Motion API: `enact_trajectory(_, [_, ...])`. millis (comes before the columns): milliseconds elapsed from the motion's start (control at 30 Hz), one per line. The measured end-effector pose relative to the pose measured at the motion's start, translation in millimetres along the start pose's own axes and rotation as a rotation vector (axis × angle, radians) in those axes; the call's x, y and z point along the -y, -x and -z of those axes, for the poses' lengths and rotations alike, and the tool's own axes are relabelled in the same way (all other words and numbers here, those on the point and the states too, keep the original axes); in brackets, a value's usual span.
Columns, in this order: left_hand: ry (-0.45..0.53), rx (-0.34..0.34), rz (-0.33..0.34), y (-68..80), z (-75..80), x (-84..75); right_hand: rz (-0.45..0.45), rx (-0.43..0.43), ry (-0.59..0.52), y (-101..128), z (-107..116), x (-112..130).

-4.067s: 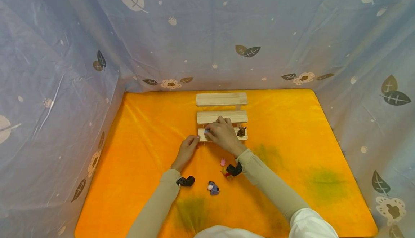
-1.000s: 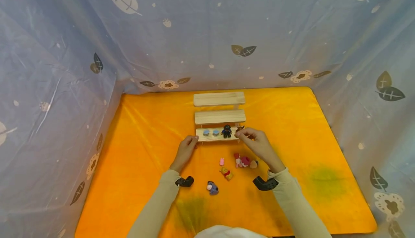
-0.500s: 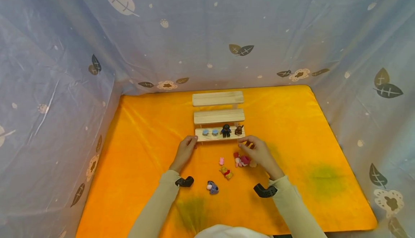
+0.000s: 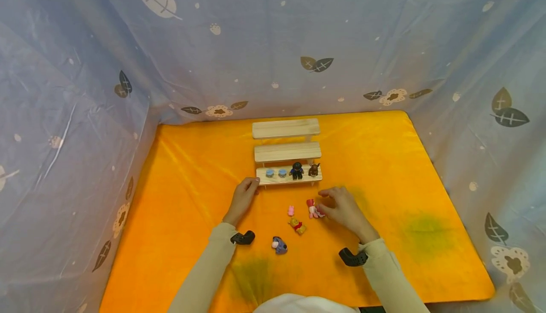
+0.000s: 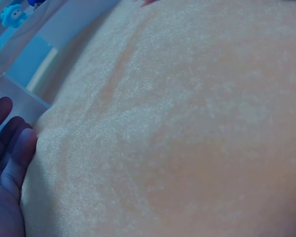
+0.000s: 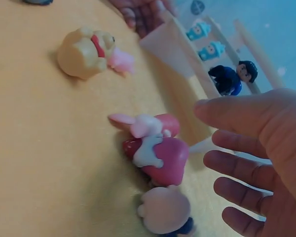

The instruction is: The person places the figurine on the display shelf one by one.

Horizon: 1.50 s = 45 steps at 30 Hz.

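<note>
Moved: right hand (image 4: 344, 210) dropping from shelf (image 4: 288, 179) toward centre-frame pink figure (image 4: 314, 210).
Right hand: hovering, fingers relaxed, grasping nothing.
Left hand (image 4: 242, 200): released, touching shelf's left end.

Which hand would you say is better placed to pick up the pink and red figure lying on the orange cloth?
Probably the right hand: its open fingers hover right beside the pink and red figure. The left hand rests against the wooden shelf's left end.

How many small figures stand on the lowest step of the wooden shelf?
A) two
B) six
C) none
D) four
D: on the lowest step of the wooden shelf stand two light blue figures, a dark figure and a brown figure, four in a row.
</note>
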State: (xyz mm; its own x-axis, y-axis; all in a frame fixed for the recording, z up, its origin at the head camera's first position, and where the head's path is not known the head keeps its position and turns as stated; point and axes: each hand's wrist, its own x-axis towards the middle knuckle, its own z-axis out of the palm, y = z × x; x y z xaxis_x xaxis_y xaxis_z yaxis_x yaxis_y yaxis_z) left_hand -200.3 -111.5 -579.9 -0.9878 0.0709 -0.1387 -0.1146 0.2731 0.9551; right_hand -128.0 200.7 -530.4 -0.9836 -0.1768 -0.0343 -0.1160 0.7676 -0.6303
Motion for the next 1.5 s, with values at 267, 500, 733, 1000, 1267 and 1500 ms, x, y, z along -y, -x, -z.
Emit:
enact_trajectory(267, [-0.008,0.003,0.007,-0.4,0.2,-1.2,0.027,-0.004,0.058,4.2,-6.9,-6.1])
enact_trajectory(500, [-0.005,0.005,-0.001,0.0,0.3,0.0,0.039,0.010,0.136,8.9,-10.0,-11.4])
enact_trajectory(733, [0.002,-0.001,-0.005,0.1,0.3,3.0,0.018,0.008,0.136,10.6,-14.6,-16.0])
enact_trajectory(1000, [0.004,0.000,-0.002,-0.4,-0.6,3.3,0.001,-0.004,0.088,10.4,-18.2,-17.7])
enact_trajectory(1267, [0.005,0.021,0.027,-0.5,0.5,-1.1,-0.010,-0.061,0.004,8.6,-17.5,-18.4])
enact_trajectory(1500, [0.023,0.000,-0.005,-0.8,-0.2,2.8,-0.012,-0.073,-0.097,7.5,-16.0,-19.0])
